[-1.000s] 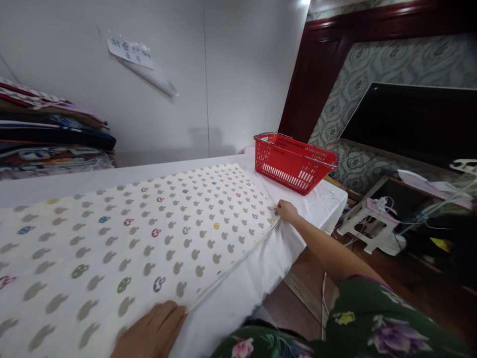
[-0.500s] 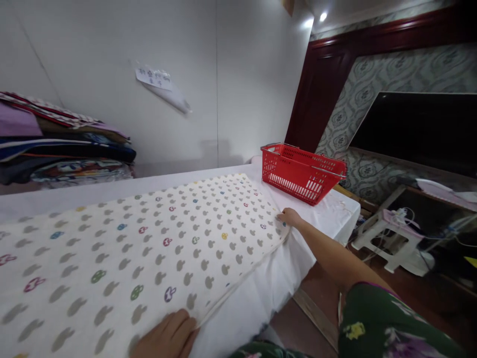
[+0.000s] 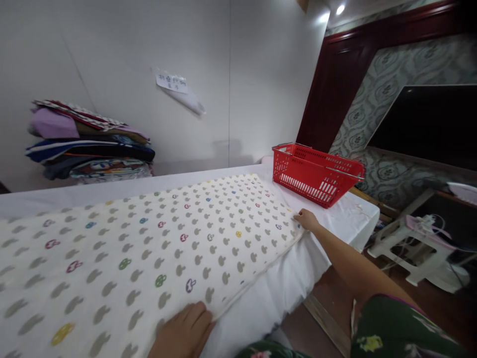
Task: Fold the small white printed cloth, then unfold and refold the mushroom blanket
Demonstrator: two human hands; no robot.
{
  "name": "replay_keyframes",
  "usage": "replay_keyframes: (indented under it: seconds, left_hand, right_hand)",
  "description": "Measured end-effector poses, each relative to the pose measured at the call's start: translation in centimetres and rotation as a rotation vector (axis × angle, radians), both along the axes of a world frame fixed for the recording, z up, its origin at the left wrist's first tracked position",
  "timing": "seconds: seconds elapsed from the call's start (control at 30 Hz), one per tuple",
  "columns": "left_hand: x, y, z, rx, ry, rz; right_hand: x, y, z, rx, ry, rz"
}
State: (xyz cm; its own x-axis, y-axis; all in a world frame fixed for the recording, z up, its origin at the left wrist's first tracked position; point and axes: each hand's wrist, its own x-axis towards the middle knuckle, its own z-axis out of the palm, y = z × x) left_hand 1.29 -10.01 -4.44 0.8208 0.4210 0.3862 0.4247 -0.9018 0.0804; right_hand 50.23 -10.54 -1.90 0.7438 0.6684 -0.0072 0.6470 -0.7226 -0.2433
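A long white cloth (image 3: 219, 248) printed with grey and coloured mushroom shapes lies spread flat along the table. With fingers pinched together, my right hand (image 3: 307, 219) grips its near right corner. My left hand (image 3: 184, 330) is at the near edge of the cloth, at the bottom of the view, its fingers curled over that edge; the fingertips are hidden. Between the two hands the near edge runs fairly straight. The cloth's left end goes out of view.
A red plastic basket (image 3: 316, 176) with metal handles stands at the right end of the white-covered table (image 3: 354, 219). Folded fabrics (image 3: 93, 144) are stacked at the back left against a grey wall. A white stool (image 3: 421, 243) is on the floor to the right.
The view has turned a little to the left, so everything appears shifted right. Both hands keep their places on the cloth's near edge, and the cloth looks much the same.
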Motion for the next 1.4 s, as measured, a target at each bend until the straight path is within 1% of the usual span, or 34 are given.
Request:
replay_keyframes:
  seconds: [0.13, 0.23, 0.4, 0.53, 0.57, 0.63, 0.7, 0.73, 0.77, 0.8, 0.87, 0.93, 1.13, 1.23, 1.4]
  left_hand:
    - [-0.2, -0.1, 0.8, -0.095, 0.051, 0.056]
    - [-0.2, -0.1, 1.2, -0.128, 0.066, 0.044]
    - [-0.4, 0.3, 0.9, -0.151, 0.078, 0.011]
    - [-0.7, 0.6, 0.5, -0.157, 0.08, 0.019]
    - [-0.7, 0.7, 0.4, -0.166, 0.087, 0.027]
    - [-0.7, 0.7, 0.3, -0.19, 0.099, 0.038]
    - [-0.6, 0.7, 0.3, -0.208, 0.097, 0.043]
    - [-0.5, 0.7, 0.4, -0.212, 0.094, 0.049]
    - [-0.4, 0.6, 0.5, -0.212, 0.095, 0.055]
    - [-0.3, 0.5, 0.7, -0.21, 0.102, 0.064]
    - [-0.2, 0.3, 1.0, -0.2, 0.122, 0.084]
    - [-0.1, 0.1, 1.3, -0.191, 0.136, 0.092]
    - [0.3, -0.1, 2.1, -0.247, 0.148, 0.114]
    - [0.5, -0.1, 2.3, -0.245, 0.187, 0.126]
    - [0.3, -0.4, 2.4, -0.209, 0.218, 0.09]
  right_hand:
    - [-0.4, -0.4, 0.1, -0.026, -0.006, 0.053]
    - [-0.4, -1.1, 0.1, -0.012, -0.013, 0.068]
    - [-0.1, -2.3, 0.2, 0.079, -0.029, 0.104]
    - [-1.2, -3.6, 1.2, 0.204, -0.088, 0.225]
    - [-1.7, -4.0, 1.5, 0.232, -0.095, 0.278]
    - [-2.9, -4.9, 2.0, 0.302, -0.104, 0.454]
    - [-4.3, -5.8, 2.3, 0.364, -0.097, 0.695]
    - [-4.9, -6.2, 2.4, 0.369, -0.083, 0.822]
    - [-5.5, -6.5, 2.4, 0.35, -0.064, 0.934]
    - [-6.1, -6.8, 2.4, 0.311, -0.044, 1.017]
    - [-6.9, -7.2, 2.2, 0.236, -0.024, 1.115]
    - [-7.2, -7.4, 2.0, 0.217, -0.033, 1.132]
    - [-7.3, -7.2, 1.2, 0.224, -0.079, 1.131]
    - [-7.4, -7.1, 0.8, 0.238, -0.101, 1.131]
    - [-7.3, -7.5, 0.5, 0.255, -0.129, 1.11]
